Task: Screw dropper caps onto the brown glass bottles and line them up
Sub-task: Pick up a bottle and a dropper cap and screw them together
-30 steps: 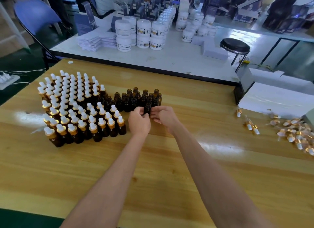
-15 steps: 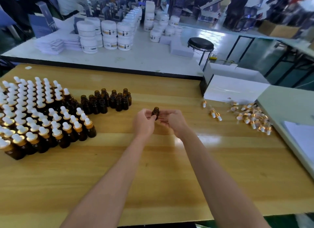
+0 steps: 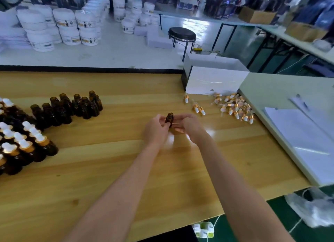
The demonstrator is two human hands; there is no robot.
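An uncapped brown glass bottle stands upright between my hands at the middle of the wooden table. My left hand grips its left side. The fingers of my right hand curl beside its right side; whether they touch it is unclear. A cluster of uncapped brown bottles stands to the left. Capped bottles with white dropper bulbs fill the far left edge. Loose dropper caps with gold collars lie in a heap at the right.
A white box stands at the table's back right. A pale board with white sheets lies along the right side. Behind are a white table with white jars and a black stool. A plastic bag lies at the lower right.
Both hands lifted one uncapped bottle out of the cluster and carried it right, toward the table's middle. The camera turned right, so the capped rows slid to the left edge.
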